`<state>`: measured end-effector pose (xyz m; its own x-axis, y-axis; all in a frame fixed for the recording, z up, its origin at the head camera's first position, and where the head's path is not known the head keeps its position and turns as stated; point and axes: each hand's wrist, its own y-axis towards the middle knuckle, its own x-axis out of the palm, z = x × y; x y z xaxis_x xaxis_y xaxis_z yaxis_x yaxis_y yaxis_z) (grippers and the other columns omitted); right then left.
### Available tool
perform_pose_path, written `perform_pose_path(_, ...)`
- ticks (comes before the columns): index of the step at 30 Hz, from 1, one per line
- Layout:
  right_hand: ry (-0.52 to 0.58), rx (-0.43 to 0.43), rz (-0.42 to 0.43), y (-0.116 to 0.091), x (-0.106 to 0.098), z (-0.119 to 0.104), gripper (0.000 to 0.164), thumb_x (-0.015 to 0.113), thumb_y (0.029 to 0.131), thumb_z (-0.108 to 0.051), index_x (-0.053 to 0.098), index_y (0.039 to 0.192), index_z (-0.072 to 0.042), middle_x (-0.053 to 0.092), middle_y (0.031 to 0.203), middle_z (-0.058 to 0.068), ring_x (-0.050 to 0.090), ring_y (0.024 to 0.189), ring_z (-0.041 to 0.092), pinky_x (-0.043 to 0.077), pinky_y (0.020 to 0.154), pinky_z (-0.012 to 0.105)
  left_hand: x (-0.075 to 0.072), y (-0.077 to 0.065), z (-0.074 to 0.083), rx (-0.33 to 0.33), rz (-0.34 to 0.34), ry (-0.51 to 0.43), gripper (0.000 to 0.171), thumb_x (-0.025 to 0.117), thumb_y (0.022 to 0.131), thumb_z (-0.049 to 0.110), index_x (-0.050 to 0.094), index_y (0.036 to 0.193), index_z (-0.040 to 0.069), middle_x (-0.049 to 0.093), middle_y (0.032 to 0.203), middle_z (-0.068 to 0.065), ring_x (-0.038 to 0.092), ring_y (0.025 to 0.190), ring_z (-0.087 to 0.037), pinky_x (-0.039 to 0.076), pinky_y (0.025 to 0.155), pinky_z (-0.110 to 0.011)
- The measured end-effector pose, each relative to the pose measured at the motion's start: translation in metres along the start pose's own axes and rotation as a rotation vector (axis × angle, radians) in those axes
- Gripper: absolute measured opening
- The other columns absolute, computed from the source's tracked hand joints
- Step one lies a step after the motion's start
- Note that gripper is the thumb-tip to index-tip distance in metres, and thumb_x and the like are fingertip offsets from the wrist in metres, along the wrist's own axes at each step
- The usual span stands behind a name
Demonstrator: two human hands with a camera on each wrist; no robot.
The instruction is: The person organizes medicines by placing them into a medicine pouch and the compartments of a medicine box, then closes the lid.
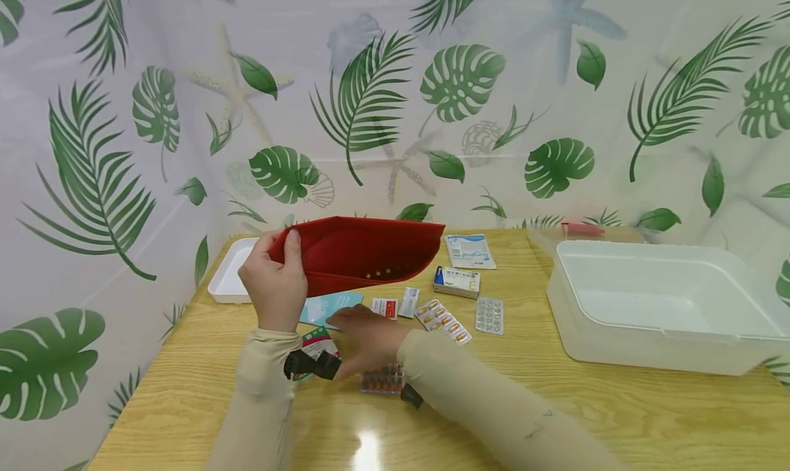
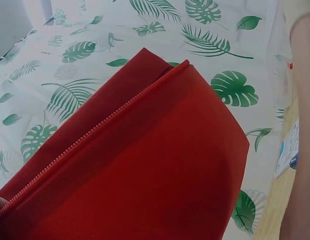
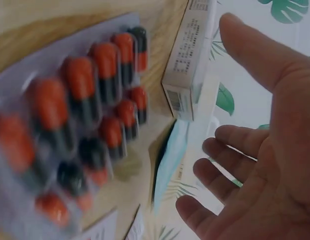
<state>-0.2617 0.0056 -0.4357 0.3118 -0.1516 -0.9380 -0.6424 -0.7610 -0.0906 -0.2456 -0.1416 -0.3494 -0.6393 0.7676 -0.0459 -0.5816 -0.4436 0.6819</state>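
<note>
My left hand [image 1: 278, 279] grips one end of a red zippered pouch [image 1: 364, 248], thumb on the near side, and holds it up over the table. Its mouth gapes, and the zipper teeth run along the edge in the left wrist view. Below it, my right hand [image 1: 370, 337] is spread above the table, holding nothing. In the right wrist view its thumb and fingers stand apart, facing a small medicine box [image 3: 187, 65] and a teal packet [image 3: 170, 155]. Close by lies a blister pack [image 3: 80, 85] of red-and-black capsules, partly hidden under the right hand in the head view.
A white shallow tray [image 1: 231, 279] lies behind the left hand. Farther right are a Surgical packet [image 1: 470, 251], a blue-and-white box [image 1: 457, 282], a blister pack [image 1: 443, 321] of orange capsules and a silver blister pack [image 1: 489, 315]. A large white bin [image 1: 617, 351] stands at right.
</note>
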Motion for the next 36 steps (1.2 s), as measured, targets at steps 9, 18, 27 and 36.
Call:
perform_pose_path(9,-0.039,-0.051,0.007,0.020,0.018,-0.003,0.095,0.078,0.071,-0.054,0.035,0.147,-0.014,0.041,0.146,-0.003,0.035,0.134,0.018,0.029,0.110,0.028,0.000,-0.001,0.003,-0.005,-0.005,0.006,0.028,0.062,0.094,0.025,0.070,0.099,0.000,0.071,0.095,-0.013,0.067,0.080,-0.026,0.058,0.067,-0.044)
perform_pose_path(18,-0.093,-0.043,-0.003,0.020,0.015,-0.008,0.085,0.076,0.075,-0.050,0.042,0.145,-0.015,0.045,0.138,-0.001,0.039,0.126,0.015,0.034,0.105,0.022,-0.001,-0.001,0.003,-0.017,-0.012,-0.007,0.027,0.061,0.095,0.026,0.070,0.100,0.000,0.071,0.096,-0.012,0.067,0.081,-0.025,0.058,0.068,-0.044)
perform_pose_path(27,-0.060,-0.022,-0.007,0.022,0.021,-0.003,0.080,0.079,0.072,-0.051,0.049,0.139,-0.018,0.054,0.127,-0.008,0.044,0.114,0.011,0.039,0.097,0.022,-0.001,-0.003,0.003,-0.010,-0.017,-0.002,0.028,0.061,0.095,0.027,0.070,0.101,0.001,0.071,0.097,-0.012,0.067,0.083,-0.026,0.058,0.068,-0.045)
perform_pose_path(36,0.033,-0.014,0.046,0.014,0.016,0.002,0.087,0.077,0.070,-0.057,0.045,0.142,-0.018,0.053,0.120,-0.009,0.045,0.113,0.010,0.039,0.101,0.028,0.000,-0.003,0.004,0.001,-0.018,-0.008,0.028,0.061,0.095,0.026,0.070,0.101,0.000,0.072,0.096,-0.013,0.068,0.082,-0.026,0.058,0.068,-0.045)
